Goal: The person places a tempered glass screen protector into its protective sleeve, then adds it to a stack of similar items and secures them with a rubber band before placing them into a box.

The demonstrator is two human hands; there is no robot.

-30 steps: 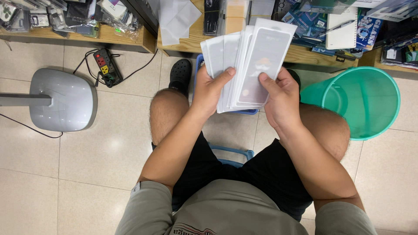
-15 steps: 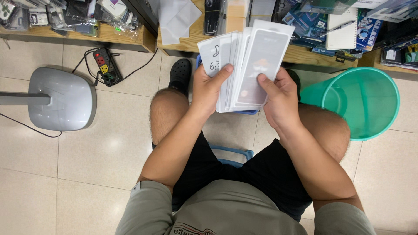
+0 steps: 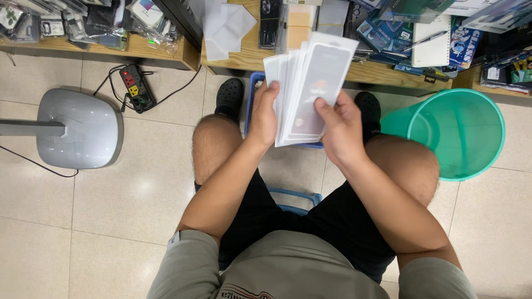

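Between the knees of the seated person, seen from the head camera, a fanned stack of flat white rectangular packets with grey fronts (image 3: 303, 91) stands raised above a blue plastic basket (image 3: 252, 94) on the floor. The left hand (image 3: 265, 119) is closed on the stack's left edge, thumb up along the front and fingers behind, and carries the bundle. The right hand (image 3: 343, 124) is closed lightly on the lower right corner of the frontmost packet, thumb on its face, fingers hidden behind. Both hands touch the stack, one on each side of it; the right hand is the one on the front packet, while the left holds the rest.

The packets' long axis runs from the hands up and slightly to the right, away from the body and toward the wooden shelf edge (image 3: 382, 75). They fan out at the top and stay pinched together at the bottom, so the front packet lies freest at its upper right end.

To the right, just beside the right knee, stands an open green plastic bin (image 3: 487, 155), nearer the right hand than the left. Well apart on the left sit a grey rounded fan base (image 3: 83, 130) and a black power strip (image 3: 134, 86).
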